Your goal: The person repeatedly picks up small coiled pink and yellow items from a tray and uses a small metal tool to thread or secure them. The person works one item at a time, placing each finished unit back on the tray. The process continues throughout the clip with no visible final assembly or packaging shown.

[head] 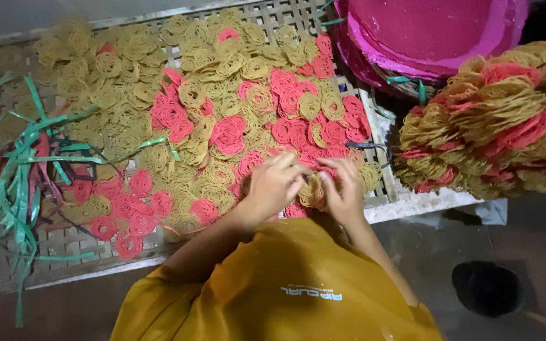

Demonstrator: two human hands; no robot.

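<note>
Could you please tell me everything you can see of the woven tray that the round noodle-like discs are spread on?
The woven tray is a flat rectangular lattice of pale, bamboo-like strips with open square gaps and a lighter frame along its edges. It lies level, filling most of the view. Yellow discs and pink discs cover its middle and right; loose green strips lie over its left end. The left hand and right hand work together over its near edge, with a disc between them.
</note>
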